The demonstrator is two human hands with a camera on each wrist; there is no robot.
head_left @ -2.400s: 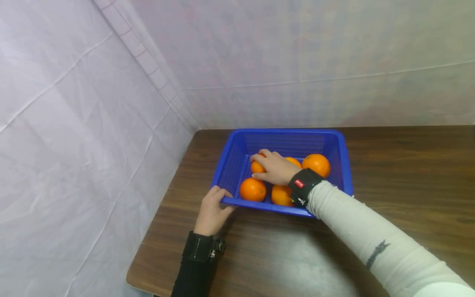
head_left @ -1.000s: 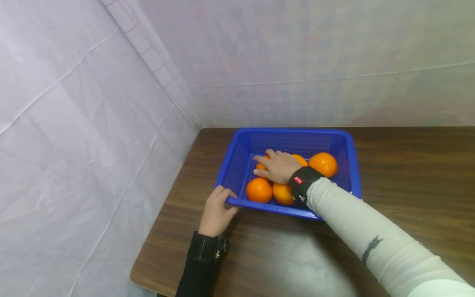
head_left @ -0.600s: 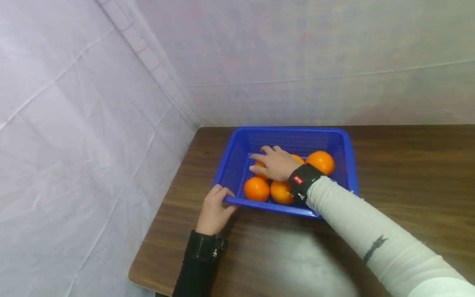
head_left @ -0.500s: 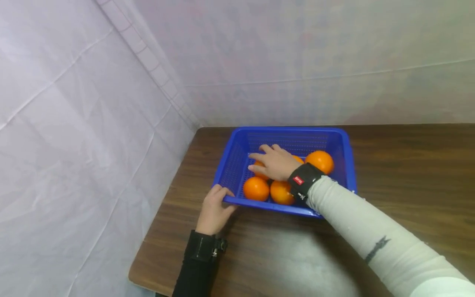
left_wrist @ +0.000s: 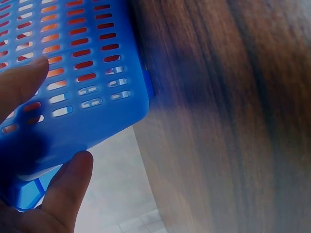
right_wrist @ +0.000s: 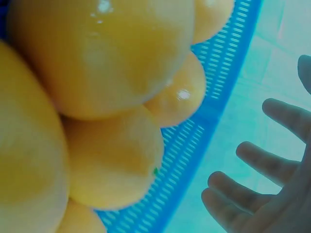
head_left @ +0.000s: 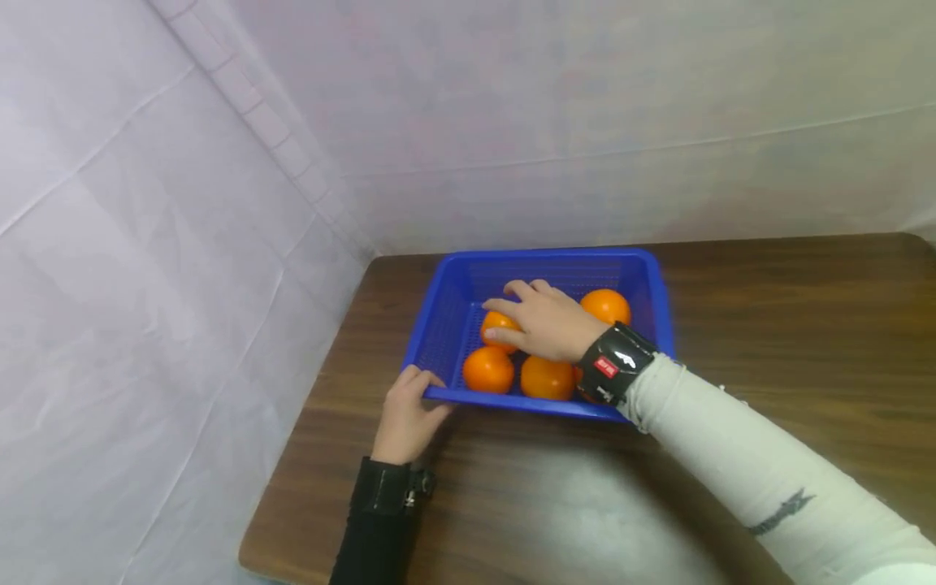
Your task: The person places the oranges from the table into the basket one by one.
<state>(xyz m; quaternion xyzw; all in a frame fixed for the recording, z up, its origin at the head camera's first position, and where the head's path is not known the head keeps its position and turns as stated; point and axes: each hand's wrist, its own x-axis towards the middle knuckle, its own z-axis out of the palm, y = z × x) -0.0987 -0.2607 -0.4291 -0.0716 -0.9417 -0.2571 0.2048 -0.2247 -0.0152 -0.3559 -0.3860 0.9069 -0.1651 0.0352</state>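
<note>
A blue perforated plastic basket [head_left: 651,284] on the table holds several oranges. At its near left corner my left hand [head_left: 408,416] grips the rim; in the left wrist view, the fingers and thumb [left_wrist: 73,179] lie either side of the basket wall [left_wrist: 82,114]. My right hand [head_left: 548,321] hovers over the oranges with its fingers spread and nothing held. Its thumb and fingers cover part of the back left orange [head_left: 497,325]. Nearer the front rim lie an orange [head_left: 487,370] and another orange [head_left: 547,379]. Wide apart fingers [right_wrist: 267,162] show in the right wrist view, clear of the oranges [right_wrist: 116,160].
One more orange [head_left: 605,306] lies at the back right of the basket, and another is mostly hidden under the right wrist. The brown wooden table [head_left: 768,317] extends to the right. White cloth [head_left: 183,284] hangs to the left and behind.
My right hand has lifted off the back left orange and its fingers have spread, so more of that orange shows. My left hand keeps its grip on the rim. The head view has shifted slightly.
</note>
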